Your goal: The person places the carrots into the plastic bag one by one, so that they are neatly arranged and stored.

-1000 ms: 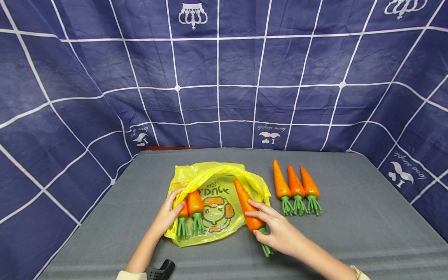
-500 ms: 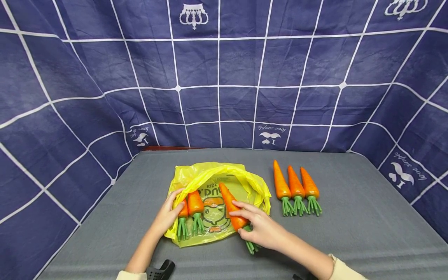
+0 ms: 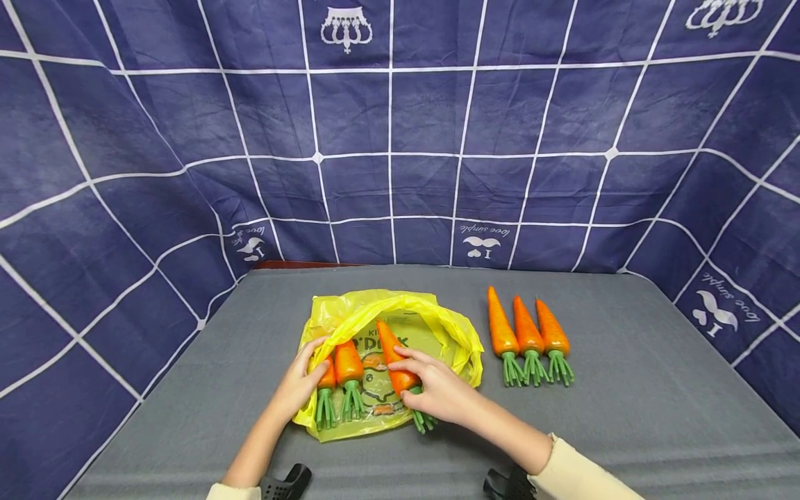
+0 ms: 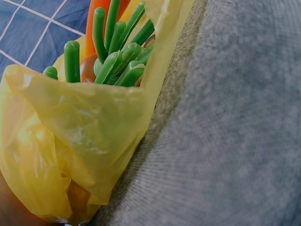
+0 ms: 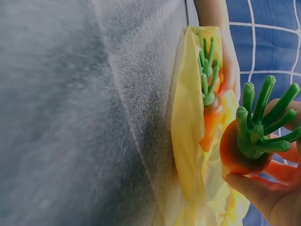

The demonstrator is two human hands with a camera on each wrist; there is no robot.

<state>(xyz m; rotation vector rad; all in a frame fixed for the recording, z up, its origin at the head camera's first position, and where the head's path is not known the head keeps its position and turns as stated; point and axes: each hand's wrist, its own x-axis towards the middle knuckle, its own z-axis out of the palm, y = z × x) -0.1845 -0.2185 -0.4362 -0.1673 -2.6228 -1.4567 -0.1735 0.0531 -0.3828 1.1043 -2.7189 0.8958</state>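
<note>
A yellow plastic bag (image 3: 459, 326) with a printed duck lies on its side, its mouth facing me. Two carrots (image 3: 348, 361) with green stems rest inside at its left. My left hand (image 3: 300, 384) grips the bag's left edge, thumb on the inner side by the leftmost carrot. In the bag's mouth my right hand (image 3: 434, 389) holds another carrot (image 3: 390, 347) near its stem end, tip pointing into the bag. The right wrist view shows this carrot's green stems (image 5: 257, 127) and my thumb against its thick end. Green stems (image 4: 117, 56) poke from the bag in the left wrist view.
Three carrots (image 3: 526, 330) lie side by side on the grey cloth-covered table (image 3: 631, 361), right of the bag. A blue curtain with white lines (image 3: 425, 187) stands behind the table and along both sides.
My right hand has carried its carrot leftward, from the bag's right side toward the middle, closer to the two carrots inside. The left hand has stayed on the bag's edge.
</note>
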